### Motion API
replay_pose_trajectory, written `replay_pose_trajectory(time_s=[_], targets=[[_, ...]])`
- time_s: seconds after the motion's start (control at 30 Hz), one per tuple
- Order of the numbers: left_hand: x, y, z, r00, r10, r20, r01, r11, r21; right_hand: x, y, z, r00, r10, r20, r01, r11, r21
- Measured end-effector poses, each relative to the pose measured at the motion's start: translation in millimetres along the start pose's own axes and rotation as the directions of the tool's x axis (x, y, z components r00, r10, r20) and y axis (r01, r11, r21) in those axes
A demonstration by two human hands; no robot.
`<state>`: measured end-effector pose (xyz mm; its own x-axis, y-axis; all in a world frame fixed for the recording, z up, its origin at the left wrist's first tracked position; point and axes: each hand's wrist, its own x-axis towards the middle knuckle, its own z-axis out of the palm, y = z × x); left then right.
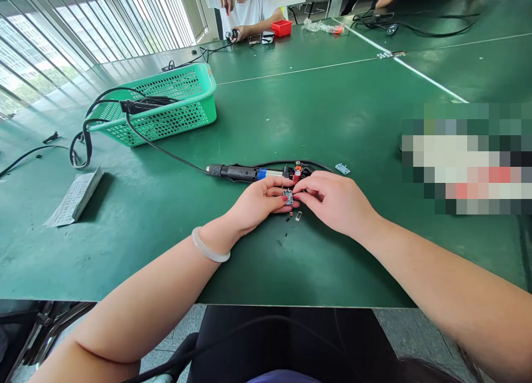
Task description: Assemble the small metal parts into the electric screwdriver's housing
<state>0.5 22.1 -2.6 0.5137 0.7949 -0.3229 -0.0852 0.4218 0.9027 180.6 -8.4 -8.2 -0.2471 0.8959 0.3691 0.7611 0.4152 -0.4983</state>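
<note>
Between the thumb and fingers of my left hand [262, 201] is a small grey circuit board [288, 196]. My right hand [334, 199] meets it from the right, thumb and forefinger pinched at the board's edge; whatever they grip is too small to make out. Just behind both hands lies a black corded electric screwdriver [239, 173] with a blue band. A little red part [297, 172] shows beside it. Below my fingers, a small metal frame [298, 216] and several tiny dark bits rest on the green table [257, 261]. Another small grey board [342, 168] lies behind my right hand.
A green plastic basket [203, 103] with black cables stands at the back left. Left of my arm lies a printed paper packet [77, 197]. Across the table, a person in a white shirt [266, 9] works near a red box [281, 27]. A blurred patch covers the right side.
</note>
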Motion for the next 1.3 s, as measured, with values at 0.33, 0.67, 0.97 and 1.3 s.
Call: replay_pose_trajectory(time_s=[0.33, 0.67, 0.97, 1.3], targets=[[-0.6, 4.6, -3.0, 0.988, -0.148, 0.039, 0.152, 0.977, -0.151, 2.9, 2.4, 2.2, 0.997, -0.073, -0.004, 0.073, 0.997, -0.003], [0.7, 7.7, -3.8, 0.977, -0.204, 0.068, 0.214, 0.957, -0.197, 4.8, 4.7, 5.6, 0.998, -0.061, -0.017, 0.063, 0.991, 0.116], [-1.5, 5.8, -5.9, 0.984, -0.174, 0.045, 0.180, 0.959, -0.220, 5.9, 10.0, 4.6, 0.997, -0.065, -0.046, 0.072, 0.984, 0.163], [-4.8, 1.6, 0.0, 0.994, -0.108, -0.020, 0.107, 0.991, -0.077, 6.4, 8.0, 1.0, 0.997, -0.071, 0.006, 0.069, 0.986, 0.152]])
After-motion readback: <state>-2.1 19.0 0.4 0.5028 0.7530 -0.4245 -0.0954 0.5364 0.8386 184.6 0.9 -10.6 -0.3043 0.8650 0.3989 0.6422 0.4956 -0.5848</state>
